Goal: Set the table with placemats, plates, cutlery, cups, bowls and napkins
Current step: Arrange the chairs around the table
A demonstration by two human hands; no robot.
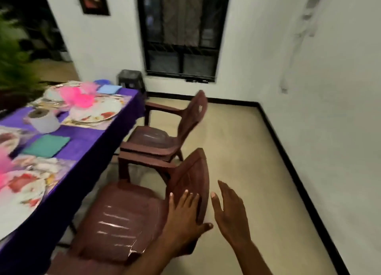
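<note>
Two hands [208, 215] flank a chair back [193, 177]; blurred plates [22, 190] cut off.

near chair [123, 219]: brown plastic, shiny on the seat, with a crack at the seat edge by my arm
far chair [156, 138]: the same brown plastic, a bit shiny
tablecloth [86, 138]: purple cloth, soft with a light shine
green napkin [46, 146]: cloth, dull
blue napkin [108, 88]: looks like cloth, dull
plates [97, 111]: shiny and smooth with flower pictures; too blurry to tell what they are made of
floor [247, 151]: smooth, pale, dull
wall [329, 89]: white paint, dull, with grey marks
</note>
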